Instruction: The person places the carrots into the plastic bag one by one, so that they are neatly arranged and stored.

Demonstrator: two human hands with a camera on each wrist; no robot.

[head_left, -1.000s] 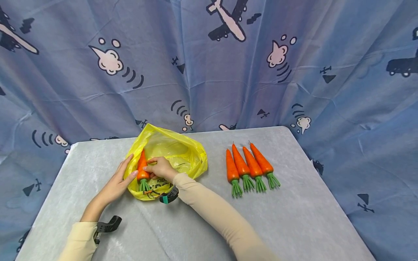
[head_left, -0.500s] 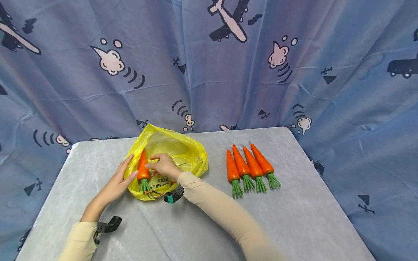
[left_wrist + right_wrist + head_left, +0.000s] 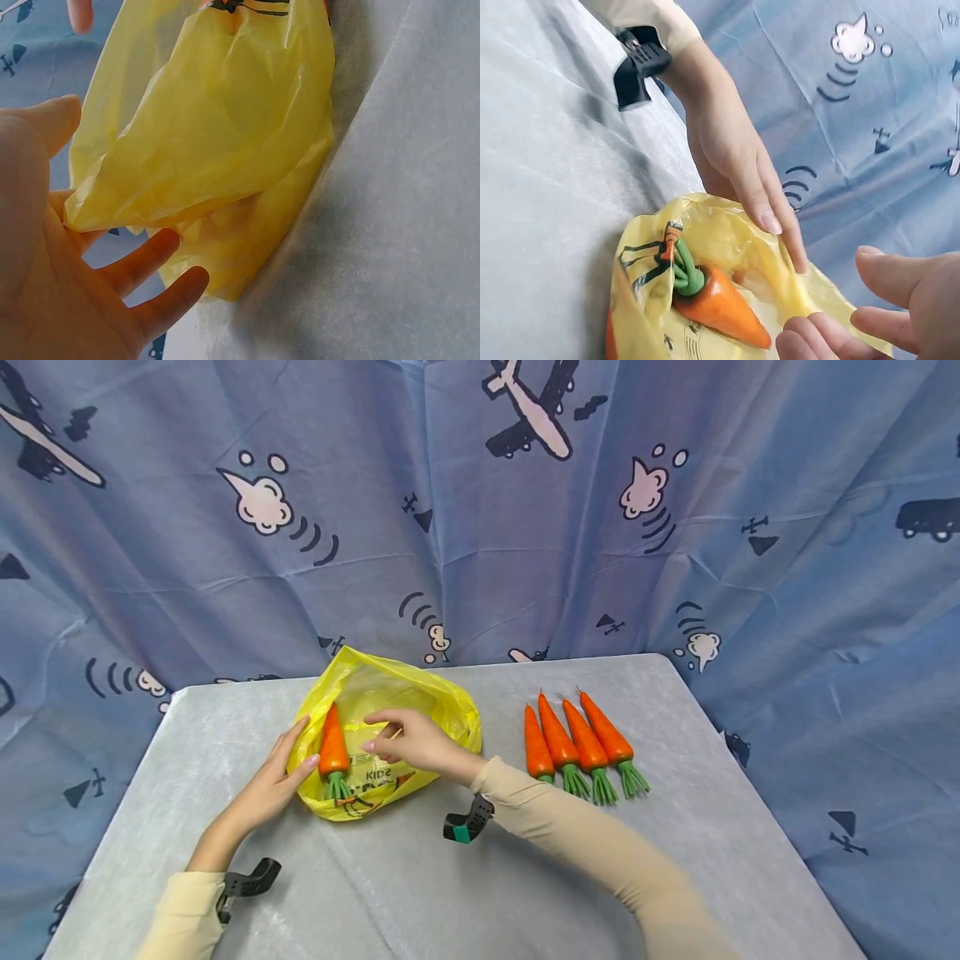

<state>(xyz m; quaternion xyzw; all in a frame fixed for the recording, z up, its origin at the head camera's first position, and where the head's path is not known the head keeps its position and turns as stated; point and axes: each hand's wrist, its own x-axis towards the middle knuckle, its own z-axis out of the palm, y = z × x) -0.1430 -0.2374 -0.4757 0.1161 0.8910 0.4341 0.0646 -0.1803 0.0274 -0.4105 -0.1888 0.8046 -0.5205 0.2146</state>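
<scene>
Along the left rim of the yellow plastic bag (image 3: pixel 459 714), your left hand (image 3: pixel 262 789) rested, fingers spread. Your right hand (image 3: pixel 423 743) hung over the bag's mouth, thumb and index finger parted. One carrot (image 3: pixel 334 747) lay inside; four carrots (image 3: pixel 585 737) lay on the table (image 3: pixel 420 893) to the right.

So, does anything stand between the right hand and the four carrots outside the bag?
Only the rim of the yellow bag: the right hand is at its mouth, wrist across that rim in the head view. Past it, nothing visible blocks the four carrots on the table.
</scene>
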